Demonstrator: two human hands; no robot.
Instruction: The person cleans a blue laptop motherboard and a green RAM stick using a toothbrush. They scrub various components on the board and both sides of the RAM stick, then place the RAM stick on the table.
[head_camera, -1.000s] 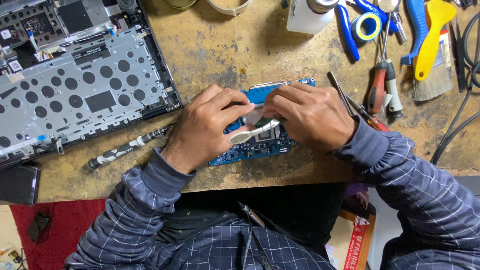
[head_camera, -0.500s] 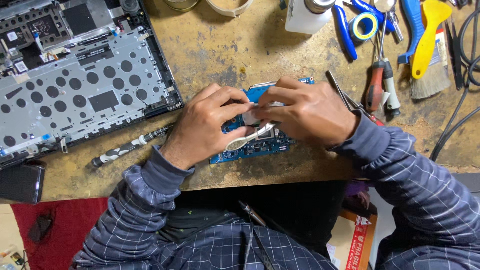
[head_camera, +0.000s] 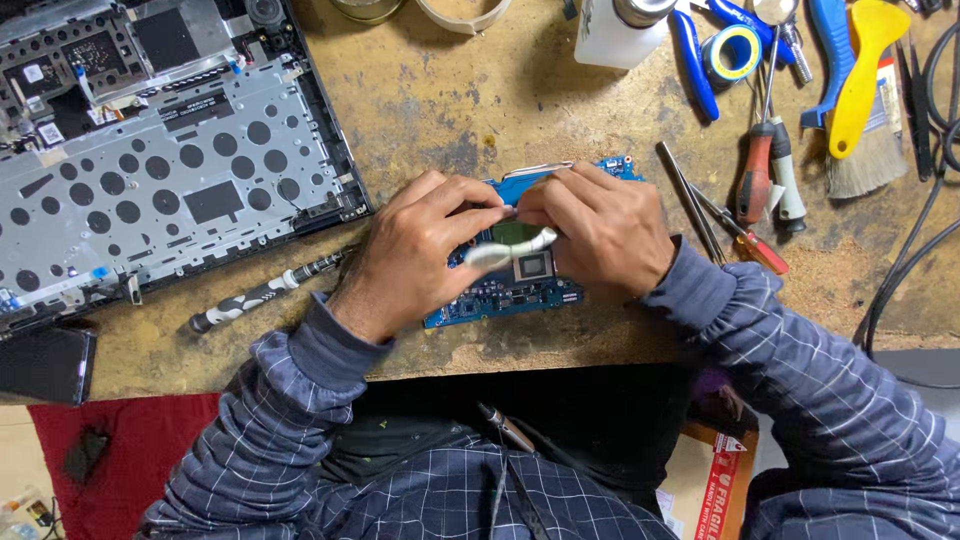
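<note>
A blue circuit board (head_camera: 505, 295) lies on the worn wooden bench (head_camera: 440, 100), mostly covered by both hands. My left hand (head_camera: 410, 255) rests on its left part, fingertips pressed against the board's middle. My right hand (head_camera: 590, 230) covers the right part and grips a white toothbrush (head_camera: 510, 250), whose head lies across the board just above a square silver chip (head_camera: 533, 266). The fingertips of both hands meet over the board's top centre.
An opened laptop chassis (head_camera: 160, 160) with a perforated metal plate fills the upper left. A black-and-grey screwdriver (head_camera: 265, 293) lies left of the board. Screwdrivers (head_camera: 755, 170), blue pliers (head_camera: 700, 60), tape roll (head_camera: 738, 50), a brush (head_camera: 860, 120) and a white bottle (head_camera: 620, 30) crowd the upper right.
The toothbrush has shifted up and to the right across the board, uncovering the square chip. My right hand has drawn slightly left; my left hand has barely moved.
</note>
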